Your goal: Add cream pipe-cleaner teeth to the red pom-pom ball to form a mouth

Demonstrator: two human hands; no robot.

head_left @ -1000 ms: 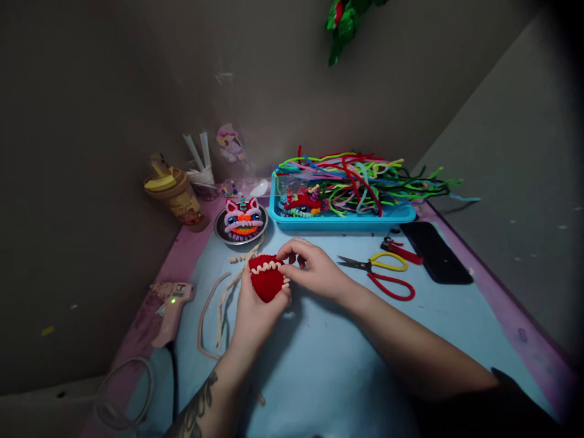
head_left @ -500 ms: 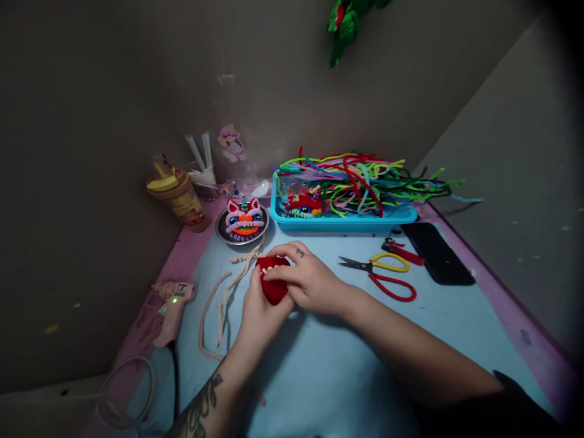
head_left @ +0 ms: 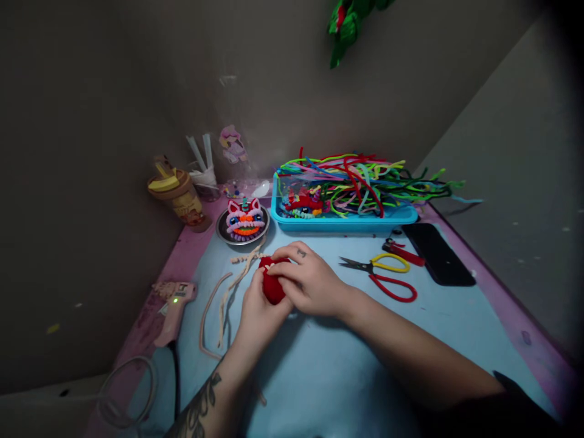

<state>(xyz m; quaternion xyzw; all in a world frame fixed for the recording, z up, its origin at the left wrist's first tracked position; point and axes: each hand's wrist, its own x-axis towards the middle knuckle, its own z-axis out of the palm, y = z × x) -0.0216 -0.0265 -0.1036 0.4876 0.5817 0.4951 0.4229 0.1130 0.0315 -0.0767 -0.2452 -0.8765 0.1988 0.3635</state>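
Observation:
A red fuzzy piece (head_left: 272,288) with a pale zigzag trim sits between both hands over the blue mat. My left hand (head_left: 256,316) cups it from below and behind. My right hand (head_left: 308,281) lies over its top and right side, fingers curled and pressing on it, so most of the trim is hidden. Pale pink pipe cleaners (head_left: 223,298) trail on the mat just left of my left hand.
A pink glue gun (head_left: 171,302) with a lit green light and its cord lies at the left. Scissors (head_left: 382,275) and a black phone (head_left: 438,253) lie to the right. Behind stand a blue tray (head_left: 342,219) of coloured pipe cleaners, a plate with a lion-head figure (head_left: 243,220), and a cup (head_left: 180,196).
My right hand has moved from pinching the trim's right end to covering the top of the red piece. The left hand has turned the piece a little; the trim is now mostly hidden.

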